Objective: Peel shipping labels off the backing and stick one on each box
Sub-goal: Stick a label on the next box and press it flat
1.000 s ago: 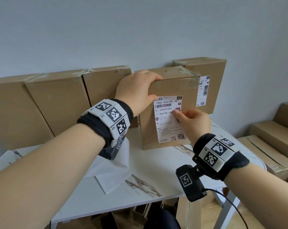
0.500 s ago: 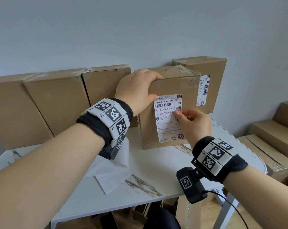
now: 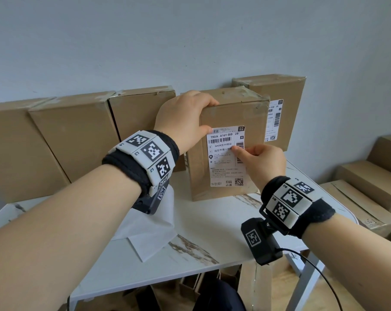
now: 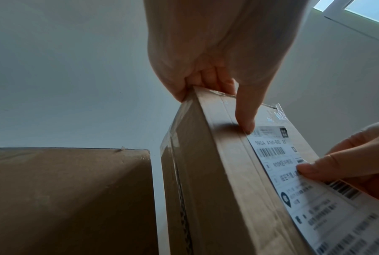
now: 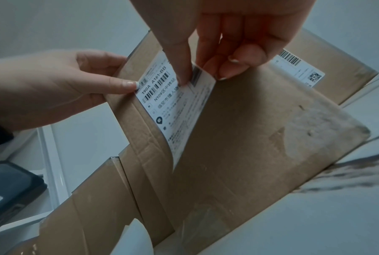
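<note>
A brown cardboard box (image 3: 252,122) stands upright on the white table (image 3: 212,232). My left hand (image 3: 203,115) grips its top left corner, fingers over the top, thumb (image 4: 247,120) pressing the top left corner of the white shipping label (image 3: 223,162). The label's left side lies on the box front. In the right wrist view its right edge (image 5: 204,89) stands off the cardboard. My right hand (image 3: 237,151) pinches that edge, thumb (image 5: 182,69) on the printed face and fingers (image 5: 225,70) behind it.
Several unlabelled brown boxes (image 3: 77,140) lean along the wall to the left. Behind and to the right stands another box (image 3: 288,93) carrying a label (image 3: 273,120). White backing sheets (image 3: 149,234) lie on the table under my left wrist. More boxes (image 3: 369,187) sit low at the right.
My right hand has crept slightly up the label's right edge. The left hand and the box have stayed where they were.
</note>
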### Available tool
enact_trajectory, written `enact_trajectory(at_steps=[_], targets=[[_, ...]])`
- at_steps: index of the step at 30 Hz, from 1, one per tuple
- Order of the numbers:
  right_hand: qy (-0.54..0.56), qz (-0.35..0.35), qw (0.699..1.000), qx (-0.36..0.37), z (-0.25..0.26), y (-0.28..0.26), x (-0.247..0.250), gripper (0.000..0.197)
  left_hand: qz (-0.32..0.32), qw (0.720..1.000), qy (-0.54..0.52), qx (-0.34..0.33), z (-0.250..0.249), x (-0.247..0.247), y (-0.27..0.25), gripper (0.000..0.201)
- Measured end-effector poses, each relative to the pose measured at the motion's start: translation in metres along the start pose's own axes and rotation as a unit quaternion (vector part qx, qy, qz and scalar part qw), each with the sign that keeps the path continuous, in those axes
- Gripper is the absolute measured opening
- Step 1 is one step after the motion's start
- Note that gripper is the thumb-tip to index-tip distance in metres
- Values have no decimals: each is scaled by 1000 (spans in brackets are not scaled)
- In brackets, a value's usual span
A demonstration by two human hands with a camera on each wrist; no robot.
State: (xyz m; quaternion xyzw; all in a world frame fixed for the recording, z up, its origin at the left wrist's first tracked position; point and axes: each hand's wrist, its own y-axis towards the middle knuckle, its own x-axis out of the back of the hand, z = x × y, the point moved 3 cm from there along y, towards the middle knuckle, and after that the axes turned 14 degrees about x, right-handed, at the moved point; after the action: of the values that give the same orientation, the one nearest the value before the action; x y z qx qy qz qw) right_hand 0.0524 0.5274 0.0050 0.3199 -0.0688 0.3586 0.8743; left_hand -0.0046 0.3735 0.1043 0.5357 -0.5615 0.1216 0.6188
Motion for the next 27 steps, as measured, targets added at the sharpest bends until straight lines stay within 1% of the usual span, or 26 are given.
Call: enact_trajectory(at_steps=[7, 10, 14, 17, 19, 21, 22, 24, 26, 27], targets=[[3, 25, 1000, -12, 0, 2, 0, 29, -4, 1000, 1, 2, 0, 0, -1, 48], [7, 35, 999, -13, 0, 3, 1, 33, -4, 1000, 0, 2, 0, 0, 0, 48], [-10, 28, 999, -19, 0, 4, 3, 40, -5, 1000, 0, 3, 1, 0, 0, 49], [-14, 27, 999, -33, -2, 2, 8, 41, -2, 1000, 3, 3, 1, -1, 0, 49], [-21, 10, 999, -24, 1, 0, 12, 47, -2, 1000, 2, 2, 1, -1, 0, 49], [1, -9, 1000, 8, 8, -1, 12, 50, -4, 1000, 1, 1, 0, -1, 1, 49], [28, -3, 999, 28, 13, -2, 11, 47, -4, 1000, 1, 2, 0, -1, 1, 49], [83, 48, 993, 68, 26, -6, 3, 34, -5, 1000, 2, 3, 0, 0, 1, 48], [132, 105, 982, 87, 39, -9, -6, 19, -6, 1000, 2, 4, 0, 0, 0, 48], [154, 120, 977, 89, 44, -8, -8, 14, -6, 1000, 0, 5, 0, 0, 0, 47]])
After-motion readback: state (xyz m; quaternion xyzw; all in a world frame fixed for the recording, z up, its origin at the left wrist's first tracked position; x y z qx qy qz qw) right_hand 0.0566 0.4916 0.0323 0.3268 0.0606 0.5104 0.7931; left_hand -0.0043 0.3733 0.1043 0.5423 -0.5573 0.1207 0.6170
